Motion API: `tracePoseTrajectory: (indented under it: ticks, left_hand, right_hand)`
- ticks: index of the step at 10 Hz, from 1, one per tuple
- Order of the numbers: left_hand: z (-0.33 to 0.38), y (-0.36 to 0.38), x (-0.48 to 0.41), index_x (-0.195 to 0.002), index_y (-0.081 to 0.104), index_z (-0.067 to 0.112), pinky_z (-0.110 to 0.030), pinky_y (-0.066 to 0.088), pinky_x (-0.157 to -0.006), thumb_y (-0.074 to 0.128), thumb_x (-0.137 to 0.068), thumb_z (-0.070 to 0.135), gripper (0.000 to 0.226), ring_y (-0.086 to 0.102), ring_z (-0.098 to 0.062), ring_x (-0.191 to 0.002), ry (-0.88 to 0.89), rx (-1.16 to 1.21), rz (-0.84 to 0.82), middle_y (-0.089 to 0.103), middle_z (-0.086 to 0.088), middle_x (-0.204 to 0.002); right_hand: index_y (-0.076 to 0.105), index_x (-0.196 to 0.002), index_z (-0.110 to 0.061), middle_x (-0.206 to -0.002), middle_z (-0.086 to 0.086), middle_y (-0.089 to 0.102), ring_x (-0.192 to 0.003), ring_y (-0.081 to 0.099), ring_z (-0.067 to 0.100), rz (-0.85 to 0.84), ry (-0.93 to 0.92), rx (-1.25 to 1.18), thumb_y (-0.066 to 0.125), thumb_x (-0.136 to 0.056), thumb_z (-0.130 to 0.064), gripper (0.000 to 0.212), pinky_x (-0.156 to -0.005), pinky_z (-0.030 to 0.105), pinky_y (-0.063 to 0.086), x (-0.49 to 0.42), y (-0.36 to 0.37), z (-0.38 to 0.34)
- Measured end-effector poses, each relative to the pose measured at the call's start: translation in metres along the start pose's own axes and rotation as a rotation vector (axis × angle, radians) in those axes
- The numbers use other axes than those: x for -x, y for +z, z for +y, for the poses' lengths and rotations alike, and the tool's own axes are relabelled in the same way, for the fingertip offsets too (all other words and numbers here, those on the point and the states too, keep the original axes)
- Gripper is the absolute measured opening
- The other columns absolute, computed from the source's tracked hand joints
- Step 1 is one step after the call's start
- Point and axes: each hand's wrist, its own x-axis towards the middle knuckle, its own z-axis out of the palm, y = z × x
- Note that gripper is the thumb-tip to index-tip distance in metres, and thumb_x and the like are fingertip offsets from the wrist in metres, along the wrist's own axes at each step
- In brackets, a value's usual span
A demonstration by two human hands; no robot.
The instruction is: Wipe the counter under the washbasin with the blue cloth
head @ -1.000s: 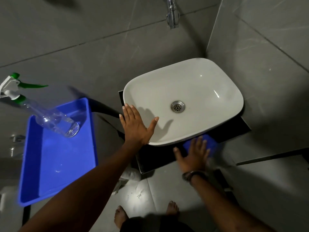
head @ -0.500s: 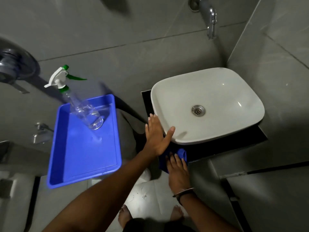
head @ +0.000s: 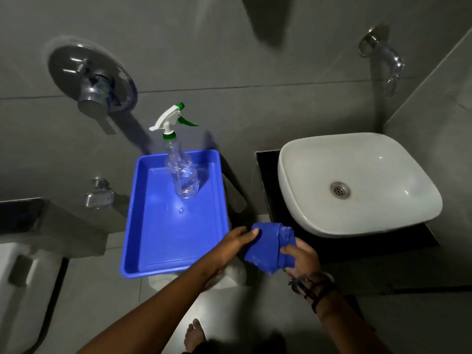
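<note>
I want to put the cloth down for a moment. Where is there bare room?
The blue tray is bare in front of the spray bottle. The black counter shows only thin strips around the washbasin: crowded. Both hands hold the blue cloth.

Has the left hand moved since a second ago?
Yes. The left hand has come off the washbasin rim and now grips the blue cloth, held with the right hand beside the basin's near-left corner.

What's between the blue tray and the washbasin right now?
In the head view: the blue cloth, held by both hands, left and right, off the black counter.
</note>
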Motion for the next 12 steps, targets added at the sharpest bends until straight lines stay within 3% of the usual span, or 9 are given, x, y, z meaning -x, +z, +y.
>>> tracePoseTrajectory:
  ticks: [1,3,4,5,6,8,10,11,12]
  left_hand:
    - [0.018,-0.046,0.017,-0.106,0.071,0.005,-0.031,0.057,-0.073,0.066,-0.089,0.027,0.028,0.072,-0.023,-0.084,0.014,0.179,-0.087,0.076,-0.013,-0.096]
    - [0.021,-0.122,0.028,-0.107,0.066,0.014,-0.03,0.06,-0.076,0.062,-0.097,0.024,0.014,0.071,-0.018,-0.09,0.146,-0.074,0.192,0.074,-0.01,-0.106]
    - [-0.002,-0.184,0.016,-0.114,0.06,0.008,-0.042,0.057,-0.089,0.058,-0.099,0.029,0.027,0.068,-0.028,-0.104,0.064,-0.2,0.314,0.069,-0.017,-0.117]
    - [-0.009,-0.179,0.01,-0.118,0.047,0.002,-0.036,0.047,-0.09,0.054,-0.099,0.033,0.037,0.06,-0.033,-0.115,-0.072,-0.413,0.411,0.06,-0.02,-0.127]
    - [-0.004,-0.168,0.007,-0.126,0.043,0.001,-0.035,0.046,-0.092,0.054,-0.097,0.032,0.044,0.057,-0.035,-0.12,-0.12,-0.496,0.428,0.056,-0.02,-0.133]
    - [0.004,-0.176,0.018,-0.126,0.048,0.009,-0.043,0.048,-0.095,0.064,-0.086,0.045,0.057,0.053,-0.037,-0.123,-0.12,-1.01,0.666,0.053,-0.016,-0.131]
    - [0.084,-0.213,0.056,-0.133,0.051,0.005,-0.042,0.044,-0.1,0.059,-0.091,0.041,0.055,0.053,-0.038,-0.123,0.301,-1.196,0.681,0.052,-0.02,-0.135]
    - [0.234,-0.208,0.107,-0.135,0.053,0.002,-0.047,0.039,-0.108,0.062,-0.087,0.049,0.068,0.052,-0.042,-0.127,0.795,-1.241,0.946,0.051,-0.025,-0.142]
    - [0.327,-0.201,0.15,-0.142,0.046,0.002,-0.052,0.031,-0.115,0.051,-0.088,0.061,0.081,0.042,-0.042,-0.138,1.106,-1.335,1.143,0.042,-0.026,-0.151]
  right_hand:
    - [0.053,-0.123,-0.001,-0.109,0.02,0.066,-0.099,0.064,0.033,-0.305,0.133,-0.243,0.03,-0.081,0.009,0.049,-0.089,0.044,0.054,0.005,0.061,-0.003]
    - [0.044,-0.133,0.009,-0.129,0.029,0.05,-0.114,0.051,0.042,-0.324,0.277,-0.17,0.036,-0.092,-0.009,0.046,-0.113,0.058,0.03,-0.024,0.151,0.041]
    - [0.054,-0.123,0.01,-0.126,0.031,0.057,-0.113,0.056,0.045,-0.233,0.238,0.142,0.054,-0.09,-0.007,0.036,-0.106,0.06,0.04,-0.046,0.212,0.087]
    - [0.063,-0.107,0.014,-0.104,0.02,0.066,-0.083,0.065,0.032,-0.006,0.12,0.496,0.074,-0.074,0.003,0.036,-0.071,0.036,0.059,-0.051,0.215,0.087]
    - [0.065,-0.097,0.013,-0.09,0.013,0.062,-0.075,0.058,0.023,0.025,0.083,0.622,0.079,-0.07,-0.001,0.034,-0.065,0.029,0.052,-0.053,0.214,0.078]
    - [0.057,-0.116,-0.002,-0.124,0.02,0.05,-0.118,0.048,0.038,0.121,-0.212,1.267,0.074,-0.074,-0.022,0.049,-0.098,0.041,0.044,-0.042,0.222,0.076]
    - [0.058,-0.119,-0.009,-0.13,0.017,0.052,-0.122,0.047,0.037,-0.06,-0.745,1.409,0.063,-0.078,-0.027,0.045,-0.104,0.043,0.04,-0.021,0.246,0.012]
    - [0.054,-0.128,-0.015,-0.142,0.017,0.048,-0.128,0.045,0.036,-0.008,-1.292,1.318,0.06,-0.077,-0.039,0.056,-0.107,0.046,0.039,0.012,0.319,-0.133]
    - [0.041,-0.14,-0.018,-0.153,0.015,0.034,-0.138,0.035,0.034,0.047,-1.582,1.279,0.051,-0.08,-0.051,0.069,-0.113,0.049,0.029,0.044,0.356,-0.234]
